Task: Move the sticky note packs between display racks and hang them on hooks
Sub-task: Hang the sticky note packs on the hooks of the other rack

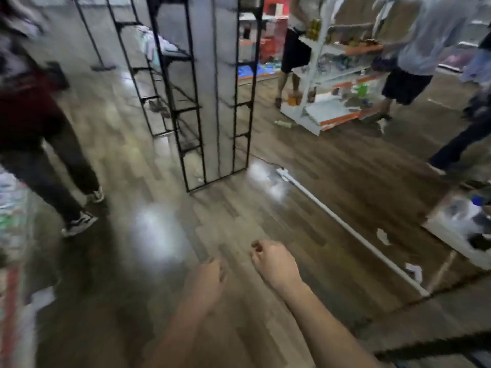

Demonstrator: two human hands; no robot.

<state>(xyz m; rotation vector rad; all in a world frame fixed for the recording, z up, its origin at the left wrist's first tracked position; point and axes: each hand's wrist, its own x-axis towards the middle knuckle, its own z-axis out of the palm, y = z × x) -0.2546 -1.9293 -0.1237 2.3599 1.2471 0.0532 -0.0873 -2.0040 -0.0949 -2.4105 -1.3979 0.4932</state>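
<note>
Left hand [212, 277]: fingers loose – holds nothing.
Right hand [273, 261]: fingers curled a bit, holds nothing.
Sticky note packs: none show.
Danger: tripping on the white rail [353, 232] – it lies on the floor [239, 208] near the black rack [212, 102].

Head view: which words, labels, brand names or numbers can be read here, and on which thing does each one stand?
None can be read; the whole picture is motion-blurred.
White shelf unit: coloured goods, any print is blurred.
Black wire rack: no text shows.
Goods at the left edge: coloured packaging, too blurred to read.
</note>
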